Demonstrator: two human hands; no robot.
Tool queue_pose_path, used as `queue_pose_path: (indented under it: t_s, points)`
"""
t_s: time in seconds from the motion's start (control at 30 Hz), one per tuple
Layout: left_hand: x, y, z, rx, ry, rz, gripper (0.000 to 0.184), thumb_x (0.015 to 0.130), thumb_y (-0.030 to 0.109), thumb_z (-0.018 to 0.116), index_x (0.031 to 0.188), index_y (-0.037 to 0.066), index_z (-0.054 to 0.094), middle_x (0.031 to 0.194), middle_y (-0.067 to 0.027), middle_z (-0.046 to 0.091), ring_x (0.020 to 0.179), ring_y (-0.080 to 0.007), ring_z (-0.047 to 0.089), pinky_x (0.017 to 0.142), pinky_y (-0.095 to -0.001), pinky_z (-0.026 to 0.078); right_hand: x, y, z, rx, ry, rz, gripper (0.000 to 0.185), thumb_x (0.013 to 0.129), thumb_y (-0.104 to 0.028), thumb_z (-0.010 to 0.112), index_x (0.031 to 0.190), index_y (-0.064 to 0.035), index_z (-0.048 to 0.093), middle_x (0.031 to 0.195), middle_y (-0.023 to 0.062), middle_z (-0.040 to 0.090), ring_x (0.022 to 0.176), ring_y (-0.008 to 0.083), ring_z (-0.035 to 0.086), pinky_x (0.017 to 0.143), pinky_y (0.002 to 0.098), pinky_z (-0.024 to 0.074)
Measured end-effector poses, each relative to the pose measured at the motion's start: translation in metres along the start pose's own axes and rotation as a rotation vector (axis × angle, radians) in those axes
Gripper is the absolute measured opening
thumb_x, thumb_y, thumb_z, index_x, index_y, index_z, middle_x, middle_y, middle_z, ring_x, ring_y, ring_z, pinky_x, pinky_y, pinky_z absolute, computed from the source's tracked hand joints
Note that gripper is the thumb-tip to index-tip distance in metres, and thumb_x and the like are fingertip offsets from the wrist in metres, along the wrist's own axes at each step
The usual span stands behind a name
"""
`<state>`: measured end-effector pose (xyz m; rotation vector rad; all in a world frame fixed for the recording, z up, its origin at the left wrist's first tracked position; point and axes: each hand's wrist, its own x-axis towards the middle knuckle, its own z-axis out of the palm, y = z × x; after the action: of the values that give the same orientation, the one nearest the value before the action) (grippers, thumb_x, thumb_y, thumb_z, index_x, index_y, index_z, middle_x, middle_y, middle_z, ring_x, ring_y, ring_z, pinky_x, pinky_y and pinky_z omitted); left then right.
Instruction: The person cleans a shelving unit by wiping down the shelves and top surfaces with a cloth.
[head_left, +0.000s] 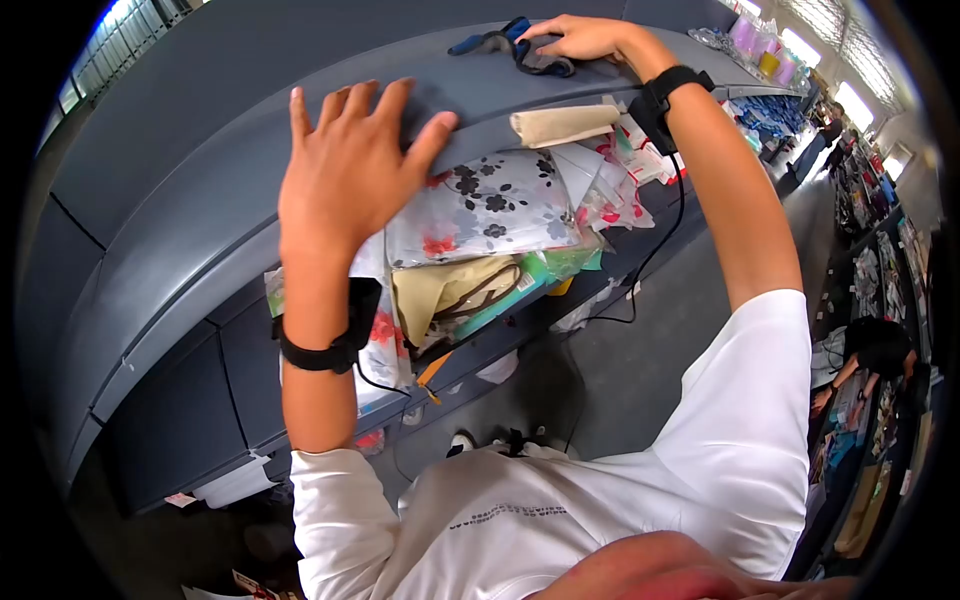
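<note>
My left hand lies over the grey ledge with its fingers spread and nothing held. Farther right, my right hand has its fingers closed on a crumpled blue and dark grey fabric strip, which rests on the same ledge. Just below the ledge lies a white packet with black and red flowers. A rolled beige piece sits above that packet. Beige cloth with brown edging shows under it, beside a green package.
Black bands with cables circle both wrists; one cable hangs past the shelf edge. Another person in black bends over shelves at right, and one stands farther back. Purple rolls stand at the ledge's far right.
</note>
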<state>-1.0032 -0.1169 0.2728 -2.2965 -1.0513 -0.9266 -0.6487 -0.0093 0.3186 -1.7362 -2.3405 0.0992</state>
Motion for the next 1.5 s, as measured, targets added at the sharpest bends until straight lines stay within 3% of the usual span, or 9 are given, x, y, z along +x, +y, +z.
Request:
queue_pose_path:
  t_s: [0.2, 0.37, 0.63, 0.9, 0.97, 1.17, 1.27, 1.33, 1.5]
  points:
    - [-0.003, -0.003, 0.002, -0.062, 0.074, 0.045, 0.07, 0.096, 0.061, 0.052, 0.144, 0.01, 0.051, 0.123, -0.0133, 0.065, 0.121, -0.0338, 0.058, 0.118, -0.0586, 0.026, -0.01, -0.148, 0.003, 0.086, -0.186, -0.179, 0.046, 0.09, -0.009, 0.056, 0.136, -0.0072, 0.062, 0.129, 0.0179, 0.065, 0.106, 0.0232, 0.062, 0.093, 0.0317, 0.0488]
    - [-0.008, -0.007, 0.002, -0.054, 0.035, 0.085, 0.068, 0.095, 0.062, 0.052, 0.139, 0.009, 0.056, 0.124, -0.0127, 0.065, 0.12, -0.0322, 0.058, 0.117, -0.0581, 0.027, -0.027, -0.105, -0.013, 0.061, -0.168, -0.297, 0.05, 0.083, 0.002, 0.058, 0.131, -0.0085, 0.067, 0.145, 0.0232, 0.054, 0.141, 0.0351, 0.044, 0.119, 0.0426, 0.0319]
    - [-0.004, 0.01, 0.006, 0.014, 0.117, 0.091, 0.069, 0.096, 0.063, 0.05, 0.128, 0.004, 0.063, 0.126, -0.0149, 0.065, 0.123, -0.0344, 0.057, 0.116, -0.0645, 0.024, -0.098, 0.039, -0.032, 0.116, 0.106, 0.169, 0.052, 0.07, 0.009, 0.052, 0.113, -0.0056, 0.076, 0.146, 0.0207, 0.054, 0.14, 0.0347, 0.046, 0.117, 0.0419, 0.034]
    - [-0.007, 0.01, 0.013, 0.014, 0.101, 0.079, 0.068, 0.095, 0.065, 0.05, 0.127, 0.007, 0.064, 0.124, -0.0152, 0.066, 0.121, -0.0344, 0.058, 0.115, -0.0649, 0.024, -0.082, 0.043, -0.009, 0.093, 0.211, -0.04, 0.031, 0.07, 0.01, 0.045, 0.088, 0.0003, 0.068, 0.119, 0.0155, 0.068, 0.133, 0.0306, 0.052, 0.115, 0.0381, 0.0347]
    - [-0.007, 0.011, 0.012, 0.017, 0.109, 0.083, 0.068, 0.095, 0.065, 0.05, 0.127, 0.007, 0.064, 0.123, -0.0148, 0.067, 0.121, -0.0339, 0.059, 0.115, -0.0646, 0.025, -0.08, 0.011, -0.002, 0.285, 0.163, -0.147, 0.03, 0.082, 0.009, 0.051, 0.097, -0.0031, 0.075, 0.125, 0.0163, 0.068, 0.095, 0.024, 0.067, 0.082, 0.0352, 0.0541]
    - [-0.011, 0.005, 0.007, -0.083, 0.185, 0.187, 0.054, 0.095, 0.054, 0.059, 0.124, 0.008, 0.065, 0.122, -0.011, 0.067, 0.12, -0.032, 0.059, 0.116, -0.0617, 0.026, -0.101, -0.002, -0.007, 0.236, 0.232, -0.202, 0.02, 0.07, 0.008, 0.05, 0.073, -0.001, 0.067, 0.124, 0.0197, 0.066, 0.099, 0.0319, 0.066, 0.079, 0.0382, 0.0516]
    - [-0.028, -0.007, -0.017, -0.429, 0.164, 0.282, 0.039, 0.094, 0.039, 0.066, 0.12, 0.01, 0.067, 0.125, -0.0093, 0.066, 0.12, -0.0312, 0.059, 0.118, -0.0588, 0.026, -0.108, 0.058, -0.021, 0.103, 0.191, -0.2, 0.03, 0.074, 0.006, 0.049, 0.09, -0.002, 0.073, 0.124, 0.0204, 0.066, 0.103, 0.0324, 0.066, 0.085, 0.0396, 0.0524]
    - [-0.049, -0.03, -0.042, -0.374, 0.117, 0.26, 0.034, 0.093, 0.033, 0.068, 0.119, 0.01, 0.068, 0.127, -0.0091, 0.065, 0.121, -0.0309, 0.059, 0.118, -0.0579, 0.026, -0.108, 0.099, -0.03, -0.062, 0.155, -0.162, 0.023, 0.07, 0.011, 0.044, 0.08, 0.0005, 0.062, 0.113, 0.0154, 0.068, 0.132, 0.0311, 0.053, 0.112, 0.0389, 0.0358]
    - [-0.113, -0.122, -0.099, 0.045, 0.039, 0.041, 0.024, 0.094, 0.023, 0.066, 0.114, 0.009, 0.07, 0.127, -0.01, 0.065, 0.122, -0.0299, 0.06, 0.12, -0.0539, 0.026, -0.111, 0.127, -0.035, -0.089, 0.356, -0.043, 0.021, 0.071, 0.01, 0.045, 0.081, 0.0006, 0.061, 0.097, 0.0141, 0.071, 0.126, 0.0328, 0.057, 0.11, 0.0396, 0.0402]
